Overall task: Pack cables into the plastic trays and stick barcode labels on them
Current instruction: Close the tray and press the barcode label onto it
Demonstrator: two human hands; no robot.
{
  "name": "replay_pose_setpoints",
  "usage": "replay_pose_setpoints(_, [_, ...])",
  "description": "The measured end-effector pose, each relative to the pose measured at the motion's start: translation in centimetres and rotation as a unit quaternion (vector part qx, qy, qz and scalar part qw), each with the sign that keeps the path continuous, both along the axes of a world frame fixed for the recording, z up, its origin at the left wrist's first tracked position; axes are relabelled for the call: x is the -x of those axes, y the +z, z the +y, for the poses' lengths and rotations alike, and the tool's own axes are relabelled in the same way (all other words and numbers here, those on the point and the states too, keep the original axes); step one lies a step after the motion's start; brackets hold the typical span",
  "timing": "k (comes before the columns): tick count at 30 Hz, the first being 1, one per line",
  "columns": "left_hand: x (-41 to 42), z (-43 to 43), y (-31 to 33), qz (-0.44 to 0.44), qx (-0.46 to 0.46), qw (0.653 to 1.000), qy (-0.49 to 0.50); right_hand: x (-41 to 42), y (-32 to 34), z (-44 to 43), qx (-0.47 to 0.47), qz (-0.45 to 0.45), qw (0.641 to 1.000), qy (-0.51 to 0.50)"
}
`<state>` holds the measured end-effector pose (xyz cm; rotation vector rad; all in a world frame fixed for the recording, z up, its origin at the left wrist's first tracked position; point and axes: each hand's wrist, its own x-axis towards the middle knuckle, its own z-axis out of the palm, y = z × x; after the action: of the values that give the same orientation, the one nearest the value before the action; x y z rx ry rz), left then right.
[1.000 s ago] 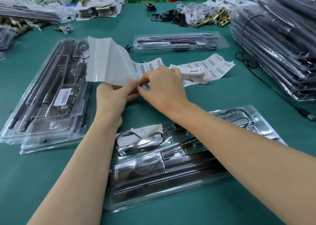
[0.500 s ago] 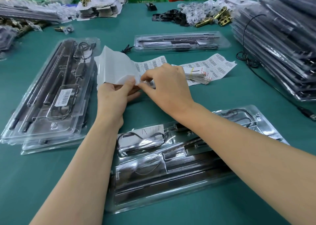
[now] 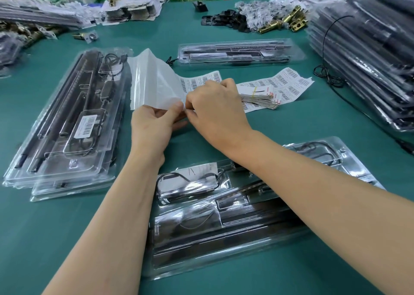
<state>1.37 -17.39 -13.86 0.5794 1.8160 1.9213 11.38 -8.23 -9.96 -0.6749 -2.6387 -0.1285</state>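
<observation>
Pinching the light, floppy label sheet point(image 3: 154, 81) by its near edge above the tabletop point(image 3: 67, 238), the left grip point(image 3: 152, 126) is steadying it while the right grip point(image 3: 215, 108) is nipping a flimsy corner there.

Packing workshop: stacked trays point(image 3: 367, 55) and heaped brass hardware point(image 3: 289, 22)
</observation>
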Motion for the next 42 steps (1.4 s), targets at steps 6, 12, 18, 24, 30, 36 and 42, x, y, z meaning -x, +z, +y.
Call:
replay_pose_setpoints(6, [-0.5, -0.2, 0.6, 0.043, 0.05, 0.998, 0.008, 0.6, 1.4, -0.4, -0.021, -0.076, 0.997, 0.013])
replay_pose_setpoints(12, [-0.5, -0.2, 0.8, 0.046, 0.074, 0.996, 0.013, 1.0, 2.2, 0.1, 0.054, -0.097, 0.993, 0.028])
replay_pose_setpoints(18, [-0.2, 0.1, 0.2, 0.036, 0.069, 0.996, 0.037, 0.8, 1.9, 1.8, 0.234, -0.05, 0.97, 0.033])
replay_pose_setpoints(24, [-0.1, 0.0, 0.3, 0.027, 0.05, 0.998, 0.026, 0.9, 1.0, 2.4, 0.313, -0.002, 0.949, 0.038])
replay_pose_setpoints(30, [0.3, 0.0, 0.1, -0.013, 0.025, 0.999, 0.033, 0.8, 0.8, 3.1, 0.351, 0.031, 0.935, 0.023])
replay_pose_setpoints(36, [0.1, -0.3, 0.3, -0.026, -0.001, 0.999, 0.019, 0.0, -0.5, 2.8, 0.336, 0.083, 0.937, 0.047])
replay_pose_setpoints(42, [0.2, -0.4, 0.3, -0.044, -0.032, 0.998, 0.011, -0.8, -1.4, 1.7, 0.295, 0.147, 0.942, 0.069])
